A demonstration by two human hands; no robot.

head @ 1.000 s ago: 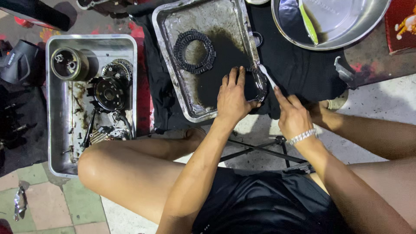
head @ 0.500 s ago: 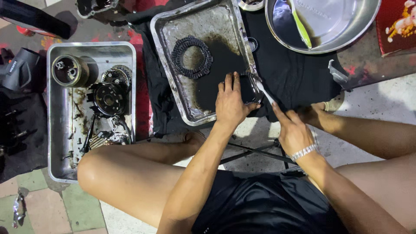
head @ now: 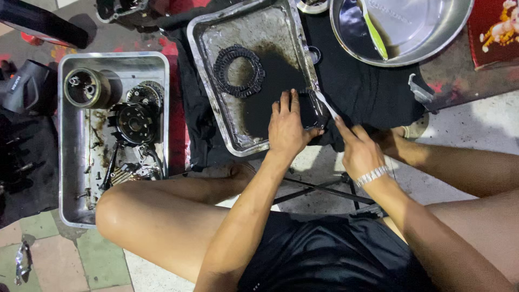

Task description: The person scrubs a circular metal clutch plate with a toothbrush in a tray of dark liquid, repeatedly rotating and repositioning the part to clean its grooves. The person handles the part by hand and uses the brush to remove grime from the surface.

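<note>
Floor-level black cloth (head: 373, 92) carries an oily tray (head: 216, 116); left hand (head: 287, 130) pins a ring part flat at its near corner while right hand (head: 358, 152), closed on a thin tool (head: 324, 104), scrapes it.

Pale concrete floor (head: 476, 124) is showing at the right, giving way at the lower left to worn tiles (head: 48, 246) in faded green and pink. A black cloth (head: 373, 89) is lying spread over the ground at the top, with patches of red paint (head: 175, 108) peeking out beside it. Light is falling from above, glinting off the floor and casting soft shadows. No walls, windows or furniture are coming into view.
</note>
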